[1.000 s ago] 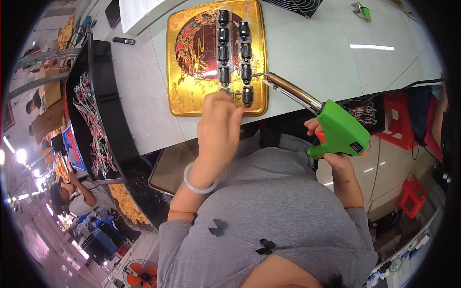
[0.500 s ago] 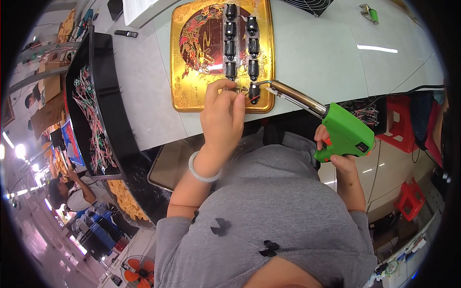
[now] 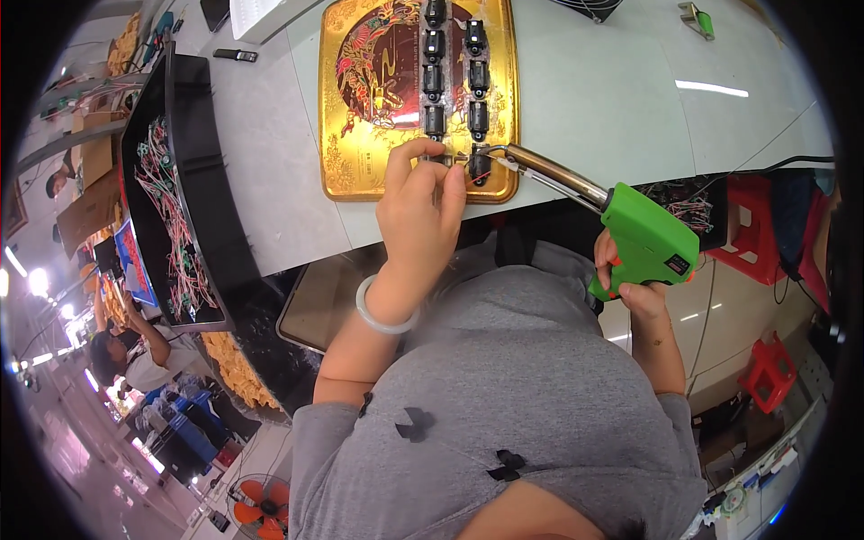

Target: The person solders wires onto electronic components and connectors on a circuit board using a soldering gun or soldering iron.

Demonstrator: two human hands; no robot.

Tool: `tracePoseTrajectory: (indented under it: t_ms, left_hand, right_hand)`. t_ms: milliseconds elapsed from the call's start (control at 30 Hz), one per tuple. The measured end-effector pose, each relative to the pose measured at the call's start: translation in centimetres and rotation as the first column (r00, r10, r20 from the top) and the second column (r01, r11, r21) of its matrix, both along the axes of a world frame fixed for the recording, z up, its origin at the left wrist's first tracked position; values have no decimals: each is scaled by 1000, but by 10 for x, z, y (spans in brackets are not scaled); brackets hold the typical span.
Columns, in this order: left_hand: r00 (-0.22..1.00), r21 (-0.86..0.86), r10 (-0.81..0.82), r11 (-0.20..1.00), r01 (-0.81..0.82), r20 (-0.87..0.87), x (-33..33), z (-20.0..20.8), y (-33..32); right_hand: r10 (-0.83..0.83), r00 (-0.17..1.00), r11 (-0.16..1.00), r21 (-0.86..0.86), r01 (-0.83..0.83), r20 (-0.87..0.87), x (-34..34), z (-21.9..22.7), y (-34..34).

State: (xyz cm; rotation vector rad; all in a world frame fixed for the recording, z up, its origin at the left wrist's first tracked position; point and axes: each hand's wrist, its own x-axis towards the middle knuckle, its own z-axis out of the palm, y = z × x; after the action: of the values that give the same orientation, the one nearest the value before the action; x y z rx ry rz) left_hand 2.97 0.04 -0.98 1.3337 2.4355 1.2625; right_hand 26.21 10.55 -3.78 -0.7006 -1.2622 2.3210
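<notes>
Along the near edge of the bench [image 3: 594, 108] we see a gold tin panel [image 3: 355, 175], glossy and probably slick, best steadied by its rim. Pointing in over its right edge is the green soldering gun [image 3: 655, 234], likely the heaviest thing handled here; we judge the handle the only safe hold, since the metal barrel may be hot. The right hand [image 3: 641, 301] has its fingers wrapped round that handle, beside the orange trigger. The left hand [image 3: 418, 211] hangs over the panel's near edge, thumb and forefinger narrowly spaced; we cannot tell what, if anything, they pinch. Two columns of black modules [image 3: 478, 77] run back from that edge; they look light and hard-cased, so we would grip each by its long sides. The nearest right-hand module [image 3: 481, 168] lies by the panel's near right corner, under the gun's bent tip; contact is unclear. Smallest is a thin red wire [image 3: 481, 179] by it, surely limp and easily scorched, best taken well away from the tip.
</notes>
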Motion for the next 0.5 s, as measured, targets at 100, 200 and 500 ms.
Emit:
tracePoseTrajectory:
  t_ms: [100, 200, 500]
  left_hand:
    - [999, -15, 12, 1000, -11, 43, 1, 0, 0]
    - [1000, -5, 6, 1000, -6, 27, 1, 0, -1]
    - [1000, -3, 9, 1000, -9, 19, 0, -1, 0]
  right_hand:
    - [-11, 1000, 1000, 6, 11, 1, -1, -1, 0]
    - [-2, 1000, 1000, 15, 2, -4, -1, -1, 0]
    - [-16, 1000, 1000, 21, 17, -23, -3, -6, -1]
